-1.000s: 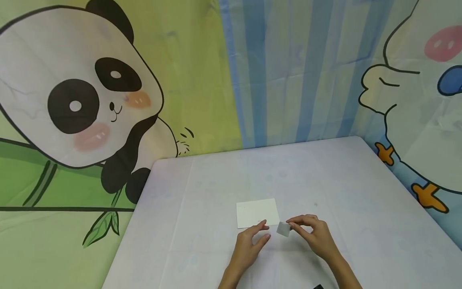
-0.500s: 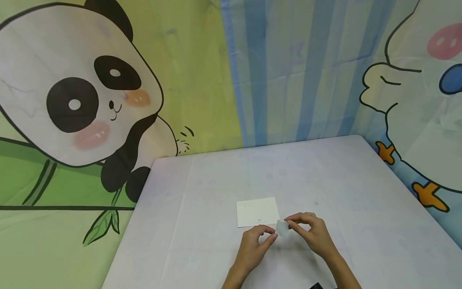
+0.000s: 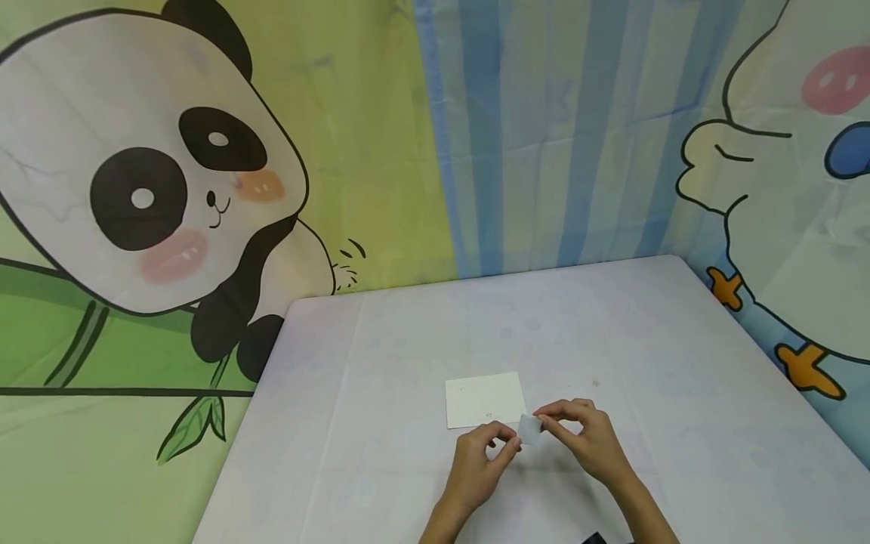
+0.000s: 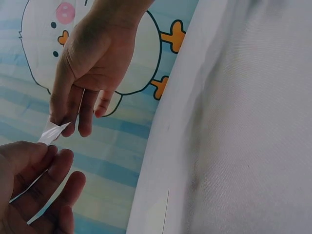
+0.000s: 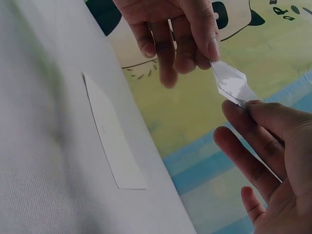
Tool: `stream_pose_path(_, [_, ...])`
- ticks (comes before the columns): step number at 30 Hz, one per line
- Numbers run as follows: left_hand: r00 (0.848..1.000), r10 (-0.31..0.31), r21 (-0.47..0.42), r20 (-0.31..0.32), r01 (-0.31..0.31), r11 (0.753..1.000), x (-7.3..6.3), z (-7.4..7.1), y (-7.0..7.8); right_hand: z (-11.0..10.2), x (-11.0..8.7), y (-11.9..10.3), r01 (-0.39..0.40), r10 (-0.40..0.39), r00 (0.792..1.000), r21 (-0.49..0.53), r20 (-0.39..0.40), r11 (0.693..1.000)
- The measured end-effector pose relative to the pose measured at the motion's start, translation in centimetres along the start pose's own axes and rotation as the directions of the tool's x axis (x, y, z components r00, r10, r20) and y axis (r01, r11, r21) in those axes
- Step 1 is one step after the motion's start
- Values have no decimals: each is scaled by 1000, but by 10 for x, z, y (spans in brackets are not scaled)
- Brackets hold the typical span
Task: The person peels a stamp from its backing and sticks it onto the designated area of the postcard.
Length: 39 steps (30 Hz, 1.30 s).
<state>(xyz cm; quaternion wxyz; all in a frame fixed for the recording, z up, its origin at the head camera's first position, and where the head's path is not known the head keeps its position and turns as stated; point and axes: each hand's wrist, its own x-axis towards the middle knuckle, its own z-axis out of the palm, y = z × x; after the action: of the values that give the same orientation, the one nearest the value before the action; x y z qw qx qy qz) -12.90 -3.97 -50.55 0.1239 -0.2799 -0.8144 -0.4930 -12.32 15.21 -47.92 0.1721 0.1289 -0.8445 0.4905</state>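
Note:
A small square of clear, shiny tape (image 3: pixel 529 428) with a serrated edge is stretched between both hands above the white table. My left hand (image 3: pixel 476 465) pinches one corner of it between thumb and index finger. The opposite corner is gripped by the thumb and index finger of my right hand (image 3: pixel 596 446). In the right wrist view the tape (image 5: pixel 230 83) catches the light and looks slightly creased. Just behind the hands a white card (image 3: pixel 484 397) lies flat on the table, with a tiny mark near its front edge.
The white-covered table (image 3: pixel 381 340) reaches back to a cartoon-printed backdrop (image 3: pixel 367 151). A small black object (image 3: pixel 595 539) shows at the bottom edge of the head view, beside the right forearm.
My left hand has moved right and up to the tape and now pinches its corner. The tape has turned a little between the hands; the right hand has hardly moved.

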Motion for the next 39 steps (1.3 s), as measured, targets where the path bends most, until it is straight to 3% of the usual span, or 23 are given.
stream_pose_path(5, [1000, -15, -35, 13, 16, 999, 0, -2, 1, -6, 3, -22, 3, -3, 1000, 2, 4, 1000])
stream_pose_path(11, [999, -34, -81, 35, 37, 996, 2, -5, 5, -8, 5, -25, 1, -1, 1000, 17, 2, 1000])
stream_pose_path(20, [999, 10, -100, 38, -6, 995, 4, -8, 10, -8, 5, -27, 13, -13, 1000, 16, -2, 1000])
stream_pose_path(28, [998, 23, -108, 59, -16, 994, 6, -12, 17, 2, 3, -3, 6, -6, 1000, 40, 15, 999])
stream_pose_path(33, [994, 82, -96, 66, -76, 992, 9, -15, 24, 10, 3, 13, -28, 23, 998, 99, 57, 995])
stream_pose_path(39, [989, 131, -36, 76, -128, 991, 13, -17, 28, 15, 6, 15, -48, 21, 992, 217, 123, 975])
